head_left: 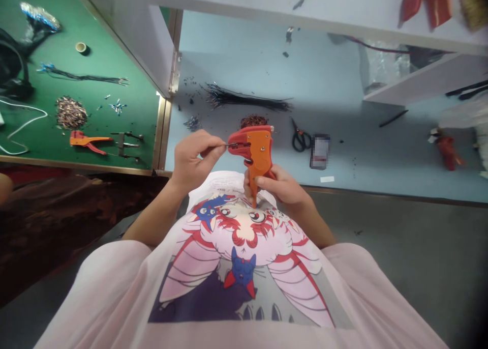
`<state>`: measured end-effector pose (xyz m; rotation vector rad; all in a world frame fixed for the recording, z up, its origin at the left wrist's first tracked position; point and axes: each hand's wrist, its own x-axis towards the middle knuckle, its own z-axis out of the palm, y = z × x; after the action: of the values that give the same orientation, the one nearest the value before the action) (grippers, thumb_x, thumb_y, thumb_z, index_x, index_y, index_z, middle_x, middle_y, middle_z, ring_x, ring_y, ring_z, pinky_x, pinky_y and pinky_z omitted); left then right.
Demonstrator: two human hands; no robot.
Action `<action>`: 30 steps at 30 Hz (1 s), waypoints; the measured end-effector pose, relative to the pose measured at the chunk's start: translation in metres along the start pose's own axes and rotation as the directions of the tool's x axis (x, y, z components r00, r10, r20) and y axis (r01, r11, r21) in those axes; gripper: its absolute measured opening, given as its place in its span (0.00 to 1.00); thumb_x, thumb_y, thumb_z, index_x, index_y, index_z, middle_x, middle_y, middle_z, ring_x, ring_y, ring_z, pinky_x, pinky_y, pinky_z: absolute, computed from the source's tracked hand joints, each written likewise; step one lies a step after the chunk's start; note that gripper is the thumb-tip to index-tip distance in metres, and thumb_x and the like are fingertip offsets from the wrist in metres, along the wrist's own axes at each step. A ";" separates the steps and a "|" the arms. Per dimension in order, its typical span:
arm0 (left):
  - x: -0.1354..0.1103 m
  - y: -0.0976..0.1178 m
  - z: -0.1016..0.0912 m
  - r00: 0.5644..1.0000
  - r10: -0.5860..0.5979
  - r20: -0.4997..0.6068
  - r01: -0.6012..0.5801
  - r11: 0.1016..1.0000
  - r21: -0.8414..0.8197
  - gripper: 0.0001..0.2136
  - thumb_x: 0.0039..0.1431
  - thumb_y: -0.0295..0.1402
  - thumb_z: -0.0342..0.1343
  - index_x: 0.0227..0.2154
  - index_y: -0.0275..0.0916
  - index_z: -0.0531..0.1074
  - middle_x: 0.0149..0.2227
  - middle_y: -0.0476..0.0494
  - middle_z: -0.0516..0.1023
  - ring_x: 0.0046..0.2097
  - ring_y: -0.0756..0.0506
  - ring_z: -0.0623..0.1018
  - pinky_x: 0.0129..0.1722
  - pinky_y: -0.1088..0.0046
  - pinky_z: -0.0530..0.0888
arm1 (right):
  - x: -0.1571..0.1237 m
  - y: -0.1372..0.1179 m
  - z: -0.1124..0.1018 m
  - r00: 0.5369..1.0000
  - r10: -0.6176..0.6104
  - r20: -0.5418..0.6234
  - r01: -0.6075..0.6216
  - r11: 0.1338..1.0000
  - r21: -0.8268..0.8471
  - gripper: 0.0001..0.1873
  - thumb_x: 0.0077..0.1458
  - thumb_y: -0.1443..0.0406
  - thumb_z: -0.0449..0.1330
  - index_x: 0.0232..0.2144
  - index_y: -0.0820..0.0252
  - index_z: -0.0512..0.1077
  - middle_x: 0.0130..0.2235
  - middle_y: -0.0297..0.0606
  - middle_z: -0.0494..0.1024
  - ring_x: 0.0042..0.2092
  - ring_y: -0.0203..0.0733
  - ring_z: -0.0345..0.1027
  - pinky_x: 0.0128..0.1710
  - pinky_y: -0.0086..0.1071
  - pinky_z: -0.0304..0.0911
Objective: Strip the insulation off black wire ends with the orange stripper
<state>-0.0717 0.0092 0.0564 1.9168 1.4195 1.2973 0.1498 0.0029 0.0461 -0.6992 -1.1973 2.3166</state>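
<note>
My right hand [284, 186] is wrapped round the handles of an orange and red wire stripper [254, 148], held upright over my lap in front of the blue table [362, 150]. My left hand [194, 155] pinches a thin dark wire [227, 145] and holds its end in the stripper's jaws. A bundle of black wires [247, 98] lies on the table beyond, with a small heap of brown stripped bits [253, 120] just behind the tool.
Black scissors [300, 137] and a phone [320, 150] lie right of the tool. The green table [107, 74] at left holds another orange stripper [88, 141], a pile of metal terminals [70, 112] and wires. White shelf [412, 82] overhangs at back right.
</note>
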 end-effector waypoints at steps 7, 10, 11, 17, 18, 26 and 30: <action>0.007 -0.001 -0.003 0.937 -0.299 0.181 0.343 0.883 -0.321 0.03 0.51 0.29 0.58 0.24 0.37 0.73 0.22 0.51 0.71 0.24 0.53 0.66 0.24 0.76 0.63 | -0.002 -0.003 0.000 1.000 0.009 -0.012 -0.010 1.000 -0.028 0.13 0.58 0.59 0.58 0.37 0.65 0.68 0.27 0.36 0.75 0.26 0.36 0.70 0.26 0.30 0.68; 0.013 -0.001 -0.005 0.900 -0.345 0.267 0.428 0.817 -0.385 0.03 0.48 0.28 0.58 0.21 0.37 0.72 0.20 0.52 0.69 0.22 0.54 0.64 0.22 0.76 0.61 | -0.002 -0.004 0.000 1.000 0.021 -0.015 -0.022 0.998 -0.057 0.11 0.59 0.60 0.58 0.36 0.64 0.68 0.27 0.36 0.74 0.26 0.35 0.70 0.27 0.29 0.68; 0.014 -0.001 -0.006 0.887 -0.357 0.292 0.452 0.801 -0.393 0.04 0.48 0.28 0.58 0.21 0.36 0.72 0.19 0.52 0.68 0.21 0.55 0.63 0.22 0.76 0.60 | -0.002 -0.004 0.000 1.000 0.025 -0.015 -0.026 0.997 -0.071 0.11 0.59 0.60 0.58 0.36 0.64 0.68 0.26 0.35 0.74 0.26 0.34 0.70 0.27 0.29 0.67; 0.016 0.000 -0.008 0.848 -0.421 0.322 0.525 0.749 -0.404 0.05 0.46 0.31 0.60 0.21 0.36 0.72 0.18 0.53 0.68 0.21 0.55 0.63 0.22 0.77 0.60 | 0.000 -0.002 0.002 0.999 0.033 -0.031 -0.036 0.993 -0.114 0.14 0.60 0.57 0.56 0.30 0.63 0.67 0.19 0.31 0.71 0.20 0.32 0.66 0.19 0.26 0.62; 0.015 0.001 -0.008 0.855 -0.416 0.308 0.514 0.756 -0.405 0.05 0.46 0.31 0.60 0.21 0.36 0.72 0.19 0.52 0.68 0.22 0.55 0.64 0.23 0.77 0.62 | 0.001 -0.001 0.002 0.999 0.031 -0.042 -0.035 0.993 -0.113 0.15 0.60 0.57 0.56 0.28 0.63 0.66 0.19 0.31 0.70 0.19 0.32 0.65 0.18 0.25 0.61; 0.009 0.005 -0.007 0.928 -0.325 0.185 0.365 0.895 -0.257 0.04 0.52 0.32 0.58 0.26 0.36 0.74 0.25 0.49 0.74 0.27 0.53 0.70 0.26 0.77 0.66 | 0.002 0.003 -0.002 0.993 -0.008 -0.121 0.003 0.999 -0.041 0.16 0.57 0.54 0.58 0.28 0.62 0.67 0.20 0.31 0.69 0.19 0.31 0.63 0.18 0.26 0.62; 0.004 0.006 -0.005 0.982 -0.183 0.047 0.188 0.972 -0.143 0.03 0.54 0.29 0.57 0.28 0.38 0.75 0.25 0.50 0.74 0.27 0.54 0.69 0.26 0.78 0.65 | -0.001 -0.001 -0.002 0.996 -0.028 -0.085 0.026 0.999 -0.026 0.20 0.53 0.53 0.62 0.37 0.64 0.69 0.32 0.40 0.74 0.31 0.38 0.71 0.31 0.33 0.69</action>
<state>-0.0731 0.0097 0.0651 1.6604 1.4083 1.2387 0.1516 0.0043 0.0458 -0.7779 -1.1921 2.2300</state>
